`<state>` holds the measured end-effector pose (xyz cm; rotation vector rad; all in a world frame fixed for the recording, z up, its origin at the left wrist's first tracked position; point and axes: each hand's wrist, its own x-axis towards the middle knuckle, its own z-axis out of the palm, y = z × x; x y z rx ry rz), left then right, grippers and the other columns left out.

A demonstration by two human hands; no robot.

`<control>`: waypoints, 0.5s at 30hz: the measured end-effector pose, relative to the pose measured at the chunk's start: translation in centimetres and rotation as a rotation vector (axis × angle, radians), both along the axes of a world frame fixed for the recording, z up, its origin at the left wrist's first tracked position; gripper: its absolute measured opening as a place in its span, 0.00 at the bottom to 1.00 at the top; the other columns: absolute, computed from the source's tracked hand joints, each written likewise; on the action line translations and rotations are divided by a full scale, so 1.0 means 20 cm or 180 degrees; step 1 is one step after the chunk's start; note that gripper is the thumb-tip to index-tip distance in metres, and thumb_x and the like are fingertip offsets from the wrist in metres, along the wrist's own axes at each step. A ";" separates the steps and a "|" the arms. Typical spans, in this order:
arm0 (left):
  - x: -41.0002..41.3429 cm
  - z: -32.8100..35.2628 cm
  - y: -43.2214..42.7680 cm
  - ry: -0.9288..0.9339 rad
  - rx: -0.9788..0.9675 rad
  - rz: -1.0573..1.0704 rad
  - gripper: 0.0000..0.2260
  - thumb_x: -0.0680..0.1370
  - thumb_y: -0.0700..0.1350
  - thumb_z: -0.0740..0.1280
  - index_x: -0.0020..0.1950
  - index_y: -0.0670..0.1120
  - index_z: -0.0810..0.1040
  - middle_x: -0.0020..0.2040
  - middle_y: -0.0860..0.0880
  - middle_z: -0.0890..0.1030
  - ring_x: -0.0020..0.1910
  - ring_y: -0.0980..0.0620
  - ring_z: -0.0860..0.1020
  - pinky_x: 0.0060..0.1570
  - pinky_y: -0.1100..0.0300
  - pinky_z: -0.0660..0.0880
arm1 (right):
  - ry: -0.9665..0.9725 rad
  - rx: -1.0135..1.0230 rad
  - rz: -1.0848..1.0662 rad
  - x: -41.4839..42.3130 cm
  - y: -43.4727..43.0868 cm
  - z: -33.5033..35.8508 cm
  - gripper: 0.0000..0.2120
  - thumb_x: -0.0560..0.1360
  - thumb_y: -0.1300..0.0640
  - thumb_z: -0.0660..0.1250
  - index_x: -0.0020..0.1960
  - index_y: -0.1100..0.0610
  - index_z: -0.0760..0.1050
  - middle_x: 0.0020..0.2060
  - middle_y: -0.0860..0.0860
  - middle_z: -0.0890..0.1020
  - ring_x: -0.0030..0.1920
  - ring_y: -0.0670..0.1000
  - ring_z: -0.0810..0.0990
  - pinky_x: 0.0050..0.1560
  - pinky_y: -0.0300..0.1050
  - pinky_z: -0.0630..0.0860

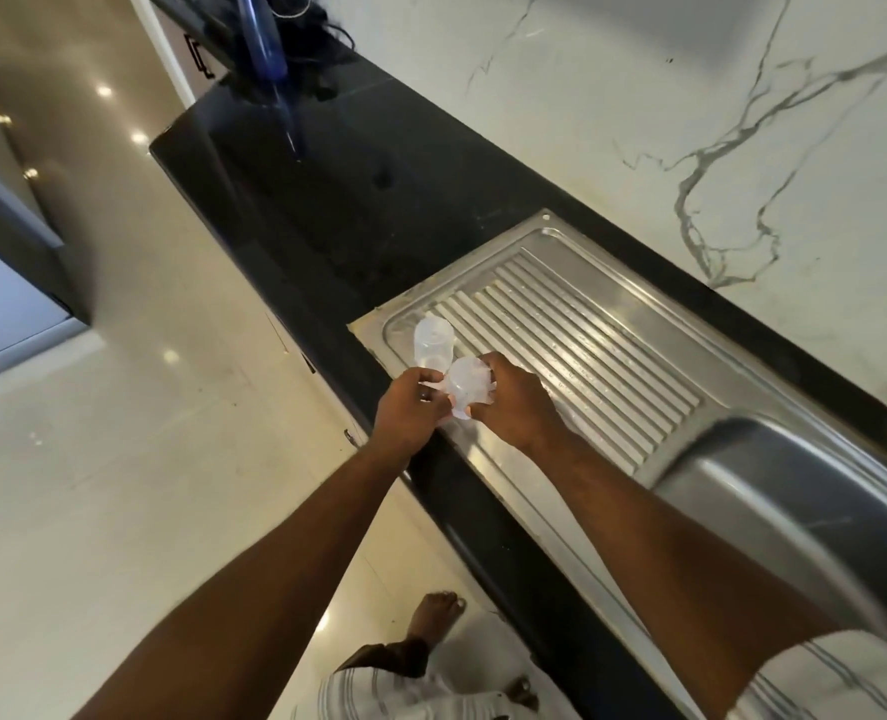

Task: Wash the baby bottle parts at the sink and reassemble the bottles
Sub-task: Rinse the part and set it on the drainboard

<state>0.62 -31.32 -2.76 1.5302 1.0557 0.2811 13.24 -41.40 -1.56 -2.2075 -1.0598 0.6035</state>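
Note:
A clear plastic baby bottle (432,343) stands on the near left corner of the steel drainboard (576,324). Just in front of it both hands meet over the drainboard's front edge. My right hand (514,402) grips a second translucent bottle part (466,381), which looks like a bottle body or cap. My left hand (407,407) pinches a small clear piece (437,389) against it; which part this is I cannot tell. The fingers hide much of both pieces.
The sink basin (794,501) lies at the right, past the ribbed drainboard. A black countertop (327,200) runs to the left, with a blue object (264,49) and dark cords at its far end. A marble wall rises behind. Glossy floor lies below.

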 end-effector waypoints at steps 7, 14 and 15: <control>-0.03 0.00 -0.10 0.0321 -0.0214 -0.0078 0.06 0.77 0.40 0.71 0.52 0.41 0.77 0.40 0.42 0.85 0.36 0.46 0.85 0.46 0.48 0.84 | -0.0009 -0.0137 -0.0045 0.02 -0.09 0.00 0.33 0.71 0.60 0.76 0.72 0.53 0.67 0.61 0.54 0.79 0.61 0.54 0.79 0.60 0.50 0.77; 0.08 -0.02 -0.36 0.0183 -0.0149 -0.0639 0.06 0.79 0.43 0.69 0.47 0.41 0.80 0.36 0.43 0.84 0.34 0.48 0.83 0.49 0.48 0.83 | 0.0244 -0.0050 -0.0613 0.10 -0.40 -0.01 0.23 0.75 0.60 0.71 0.69 0.52 0.71 0.59 0.48 0.79 0.57 0.47 0.79 0.55 0.39 0.73; 0.13 -0.03 -0.43 0.0164 -0.0148 -0.0793 0.05 0.78 0.43 0.68 0.46 0.41 0.80 0.36 0.43 0.84 0.35 0.48 0.83 0.48 0.49 0.83 | 0.0307 -0.0024 -0.0787 0.12 -0.49 -0.01 0.21 0.75 0.61 0.71 0.68 0.53 0.73 0.58 0.48 0.80 0.56 0.47 0.79 0.55 0.39 0.74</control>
